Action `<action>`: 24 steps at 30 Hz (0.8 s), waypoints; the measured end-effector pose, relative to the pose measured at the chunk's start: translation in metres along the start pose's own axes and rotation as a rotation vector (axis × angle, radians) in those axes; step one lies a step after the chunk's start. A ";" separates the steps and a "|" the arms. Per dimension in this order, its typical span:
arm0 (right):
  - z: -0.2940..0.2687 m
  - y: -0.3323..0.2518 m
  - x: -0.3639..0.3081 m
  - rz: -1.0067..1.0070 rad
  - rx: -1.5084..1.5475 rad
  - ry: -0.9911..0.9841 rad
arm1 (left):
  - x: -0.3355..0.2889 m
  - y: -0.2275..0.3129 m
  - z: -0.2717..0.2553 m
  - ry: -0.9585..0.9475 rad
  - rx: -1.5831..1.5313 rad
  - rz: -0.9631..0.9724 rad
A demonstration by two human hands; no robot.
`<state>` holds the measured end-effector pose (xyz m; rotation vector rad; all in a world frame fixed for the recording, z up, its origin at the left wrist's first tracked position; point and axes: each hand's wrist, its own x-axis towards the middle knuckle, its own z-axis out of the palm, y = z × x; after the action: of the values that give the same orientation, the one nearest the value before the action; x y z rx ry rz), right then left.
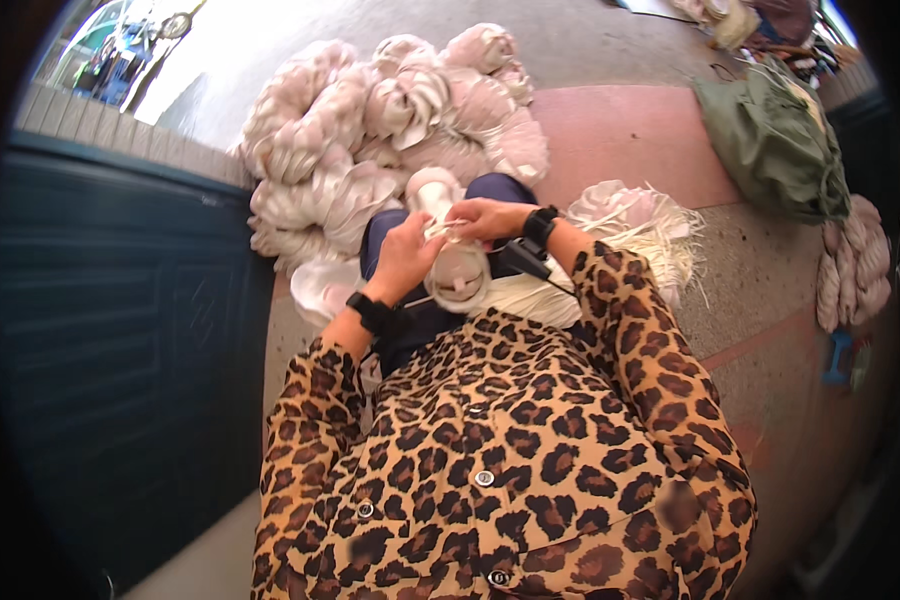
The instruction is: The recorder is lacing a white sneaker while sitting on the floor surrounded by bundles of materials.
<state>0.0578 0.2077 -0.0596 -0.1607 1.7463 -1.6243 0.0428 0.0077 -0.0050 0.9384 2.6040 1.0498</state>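
Right up close to me, the leopard-print shirt fills the lower view, its two sleeves reaching forward to black wristbands. Now the hands, and here's the action: the left hand is half curled, its thumb and fingertips brought together on some thin pale strands. The right hand comes in from the other side, fingers bent inward, pinching at the same spot. Both are grasping, fingertips nearly meeting; which finger bears on which strand, I can't tell from here. The pinch sits over the lap, right above a soft pale piece with a rounded end toward the shirt. Navy trousers show on either side, and a dark boxy device sits near the right wrist.

Beside the right thigh I see long cream fibres fanning out to the right; by the left leg, a whitish bundle. Beyond the knees rises a big heap of pinkish-white hanks, coiled and stacked. Over to the right, a slumped green sack lies past the reddish floor strip, and a dark ridged panel lines my left.
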 end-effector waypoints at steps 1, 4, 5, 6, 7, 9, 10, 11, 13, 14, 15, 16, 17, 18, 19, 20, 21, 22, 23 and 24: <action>-0.001 -0.001 0.000 0.030 0.036 0.030 | 0.002 -0.001 -0.011 0.008 -0.087 -0.034; 0.000 -0.003 -0.004 -0.047 0.101 0.046 | -0.001 -0.005 -0.062 -0.049 -0.602 -0.396; 0.000 -0.005 -0.005 -0.016 0.057 0.083 | -0.006 -0.005 -0.083 -0.066 -0.754 -0.461; 0.001 -0.006 -0.007 -0.018 -0.005 0.130 | -0.012 -0.003 -0.100 -0.006 -0.842 -0.451; 0.003 -0.006 -0.008 -0.029 0.011 0.104 | -0.017 0.000 -0.116 0.039 -0.928 -0.430; 0.007 -0.008 -0.009 -0.015 -0.060 0.202 | -0.031 0.009 -0.147 0.134 -1.057 -0.411; 0.009 -0.009 -0.010 0.019 -0.118 0.238 | -0.038 0.014 -0.162 0.170 -1.062 -0.432; 0.011 -0.010 -0.009 0.014 -0.108 0.206 | -0.045 0.020 -0.175 0.167 -1.087 -0.376; 0.016 -0.011 -0.009 -0.246 -0.582 0.385 | -0.059 0.029 -0.196 0.174 -1.077 -0.347; 0.018 -0.011 -0.011 -0.246 -0.505 0.369 | -0.066 0.033 -0.204 0.198 -1.043 -0.343; 0.019 -0.011 -0.012 -0.251 -0.503 0.367 | -0.073 0.036 -0.213 0.173 -1.052 -0.313; 0.020 -0.012 -0.012 -0.227 -0.512 0.394 | -0.080 0.039 -0.220 0.174 -1.005 -0.272; 0.022 -0.012 -0.013 -0.193 -0.525 0.433 | -0.086 0.042 -0.225 0.183 -0.961 -0.251; 0.024 -0.012 -0.014 -0.197 -0.523 0.418 | -0.091 0.044 -0.228 0.186 -0.917 -0.222; 0.026 -0.013 -0.014 -0.234 -0.547 0.451 | -0.097 0.047 -0.229 0.183 -0.915 -0.238; 0.029 -0.013 -0.013 -0.258 -0.573 0.500 | -0.101 0.050 -0.230 0.184 -0.820 -0.210; 0.031 -0.014 -0.012 -0.271 -0.569 0.483 | -0.104 0.054 -0.231 0.192 -0.719 -0.199; 0.034 -0.014 -0.011 -0.284 -0.629 0.497 | -0.108 0.058 -0.235 0.211 -0.688 -0.214; 0.035 -0.014 -0.011 -0.311 -0.693 0.521 | -0.110 0.062 -0.238 0.197 -0.694 -0.186; 0.035 -0.013 -0.011 -0.294 -0.688 0.509 | -0.113 0.066 -0.242 0.264 -0.713 -0.135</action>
<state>0.0812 0.1827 -0.0406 -0.3626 2.7459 -1.2472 0.0717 -0.1618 0.2105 0.4649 2.1267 1.9651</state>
